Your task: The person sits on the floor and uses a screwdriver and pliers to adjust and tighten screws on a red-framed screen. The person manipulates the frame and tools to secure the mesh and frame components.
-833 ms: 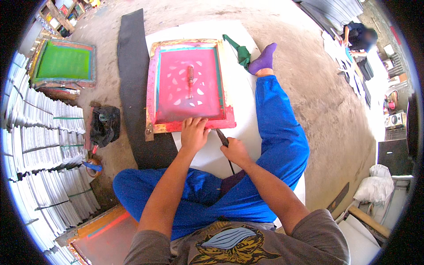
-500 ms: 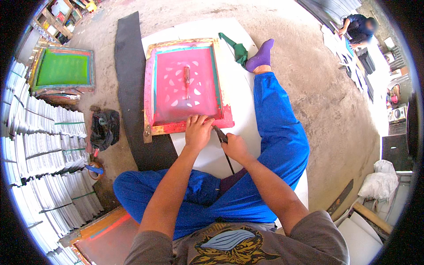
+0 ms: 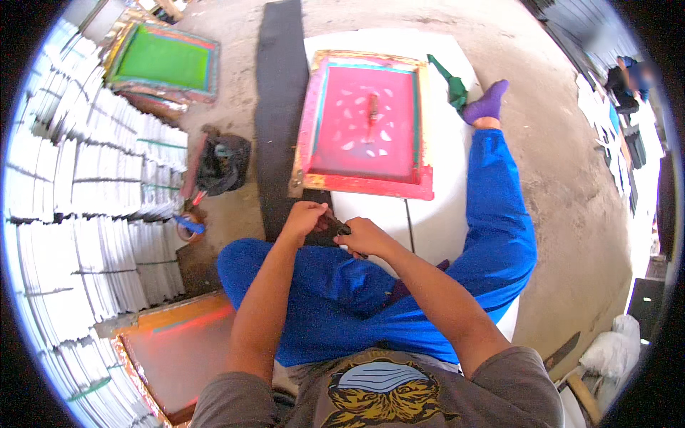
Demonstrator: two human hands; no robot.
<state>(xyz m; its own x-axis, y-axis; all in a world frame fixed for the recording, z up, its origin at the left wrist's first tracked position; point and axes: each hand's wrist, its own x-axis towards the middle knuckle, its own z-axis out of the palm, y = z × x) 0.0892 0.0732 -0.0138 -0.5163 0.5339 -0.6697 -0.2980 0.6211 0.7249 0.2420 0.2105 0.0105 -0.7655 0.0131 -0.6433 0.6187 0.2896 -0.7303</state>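
Note:
Over my crossed leg, my right hand [image 3: 364,237] is closed around a dark metal tool [image 3: 338,227] that looks like pliers. My left hand [image 3: 307,218] is closed at the tool's tip, its fingers pinched. Whatever those fingers hold is too small or hidden to make out. Just beyond both hands lies a screen-printing frame [image 3: 360,187] with wooden sides and a pink mesh marked by pale half-round shapes. A red-handled screwdriver [image 3: 372,107] rests on the mesh. Neither hand touches the frame.
White sheet [image 3: 446,167] lies under the frame, beside a long black strip [image 3: 280,93]. Bundled paper stacks [image 3: 107,171], a black bag [image 3: 222,162] and a tape roll [image 3: 190,227] line the left. A green screen [image 3: 164,60] stands far left; another person [image 3: 628,82] is far right.
Both hands have come away from the frame's near edge, back toward my lap, and the left no longer rests on the frame. My view has turned, so the scene sits further right.

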